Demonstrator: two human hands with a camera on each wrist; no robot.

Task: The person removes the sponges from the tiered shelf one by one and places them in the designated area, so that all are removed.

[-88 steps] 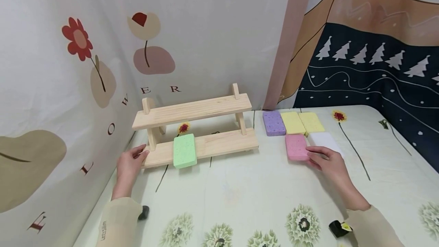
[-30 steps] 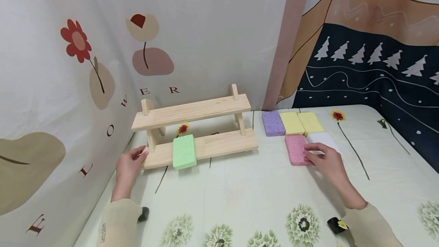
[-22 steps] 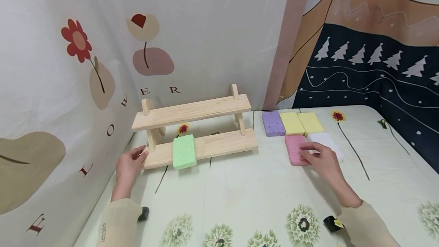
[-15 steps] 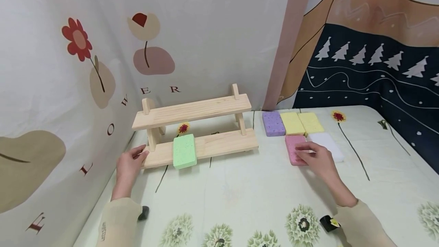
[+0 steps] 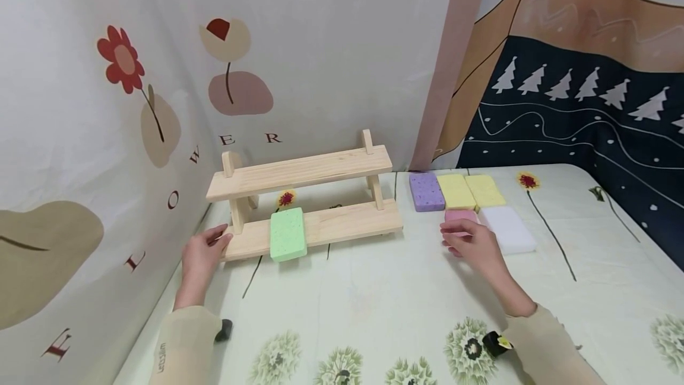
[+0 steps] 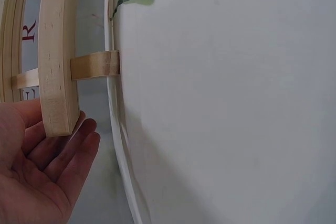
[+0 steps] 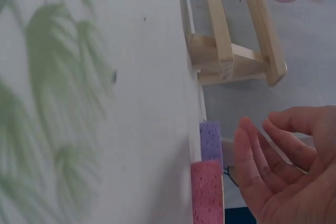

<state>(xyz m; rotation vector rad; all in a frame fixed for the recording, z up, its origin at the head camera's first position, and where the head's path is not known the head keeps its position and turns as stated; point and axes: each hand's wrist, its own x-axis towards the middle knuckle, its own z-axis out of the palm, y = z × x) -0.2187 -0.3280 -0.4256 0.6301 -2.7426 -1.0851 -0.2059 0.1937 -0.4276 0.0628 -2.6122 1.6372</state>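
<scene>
My left hand [image 5: 199,259] grips the left end of the lower board of a two-tier wooden shelf [image 5: 347,223]. In the left wrist view, that board's end [image 6: 59,114] sits between the thumb side and the fingers. A green sponge [image 5: 287,234] lies across the lower board, its front overhanging the edge. My right hand [image 5: 477,247] hovers at the pink sponge [image 5: 461,215], covering most of it in the head view. The right wrist view shows the fingers loosely bent, a gap between thumb and fingers, and the pink sponge [image 7: 208,192] apart from them.
Beyond the pink sponge lie a purple sponge [image 5: 426,192] and two yellow sponges [image 5: 456,192] in a row. A white sponge [image 5: 507,230] is to its right. Printed fabric walls [image 5: 331,52] stand close behind and left of the shelf.
My right hand has let go of the pink sponge and moved left over it, uncovering the white sponge. Earlier, the pink sponge shifted slightly toward me. My left hand has stayed on the shelf.
</scene>
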